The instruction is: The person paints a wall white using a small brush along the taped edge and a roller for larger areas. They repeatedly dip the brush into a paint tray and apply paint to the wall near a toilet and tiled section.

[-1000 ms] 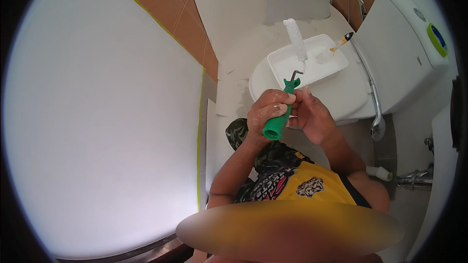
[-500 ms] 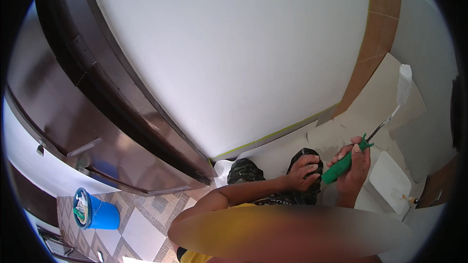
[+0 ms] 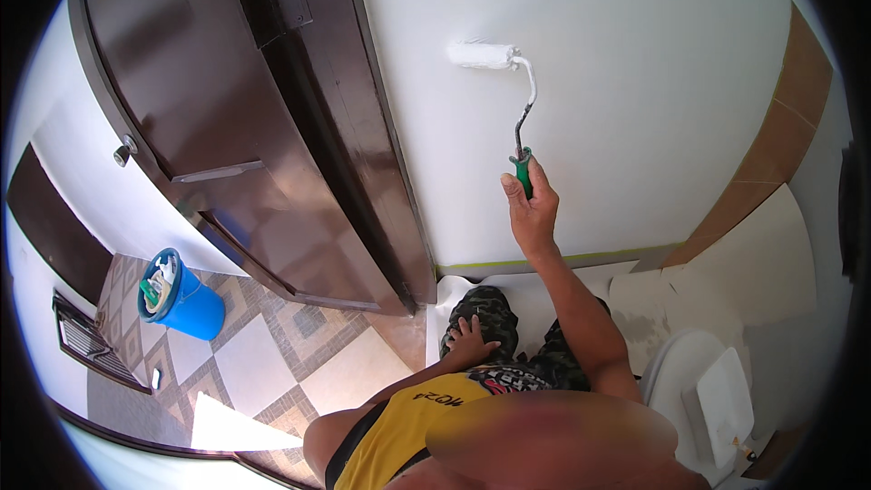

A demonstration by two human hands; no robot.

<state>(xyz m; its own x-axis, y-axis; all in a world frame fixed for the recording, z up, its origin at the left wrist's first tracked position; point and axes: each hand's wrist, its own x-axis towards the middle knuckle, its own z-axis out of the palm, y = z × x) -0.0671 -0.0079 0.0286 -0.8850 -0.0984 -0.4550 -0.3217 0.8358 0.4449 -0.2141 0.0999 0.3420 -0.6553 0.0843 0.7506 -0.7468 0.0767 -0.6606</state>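
A small paint roller (image 3: 524, 118) with a green handle and a bent metal rod is gripped in my right hand (image 3: 533, 209), arm stretched upward. Its white, paint-coated roller sleeve (image 3: 487, 55) lies level against the white wall (image 3: 617, 109), a little right of the dark door frame. Lower down, my left hand (image 3: 470, 342) rests flat on my left knee, fingers spread, holding nothing. Camouflage trousers (image 3: 494, 304) cover my bent legs.
The brown door (image 3: 190, 73) stands at left. A blue bucket (image 3: 195, 304) with tools sits on the tiled floor. Green tape (image 3: 508, 263) edges the wall's bottom. A white paint tray (image 3: 726, 404) is at lower right. Pale covering sheets (image 3: 771, 259) lie along the right.
The roller has gone from beside my knees at right up to the wall, still in my right hand. My left hand has shifted from the right knee to the left one.
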